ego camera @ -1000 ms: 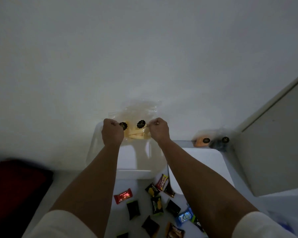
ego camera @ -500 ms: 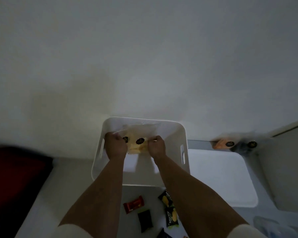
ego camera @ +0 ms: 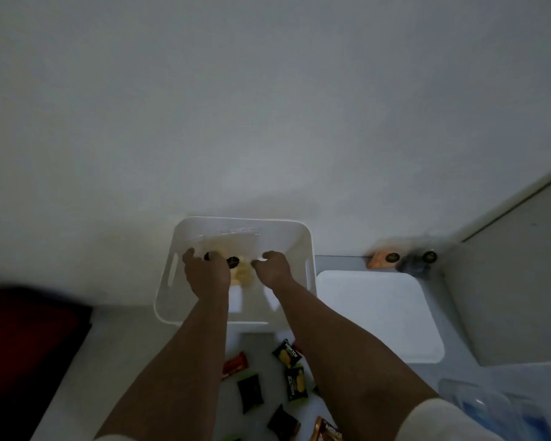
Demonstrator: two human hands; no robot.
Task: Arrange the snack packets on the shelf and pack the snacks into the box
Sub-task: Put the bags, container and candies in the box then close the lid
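A: Two forearms enter from the bottom of the frame, each in a pale sleeve. What lies nearest, low in the picture?

B: Several small snack packets lie scattered on the white surface between the arms: a red one, dark ones, and two showing yellow fruit. At the lower right corner sits a clear plastic container, blurred. At the left edge lies a dark red object; what it is cannot be told.

A: And at mid-frame?

B: A white box with slot handles stands against the wall. Both hands reach into it. The left hand has its fingers curled over a clear bag of yellow snacks that bears round black stickers. The right hand is loosely curled at the bag's other end; whether its grip pinches the plastic cannot be told. The bag lies inside the box, towards its far wall.

A: To the right of the box?

B: A flat white lid lies on the surface just beside the box. Beyond it, against the wall, rest an orange bag and a dark bag, both with black stickers. A pale panel fills the right edge; the white wall fills the upper frame.
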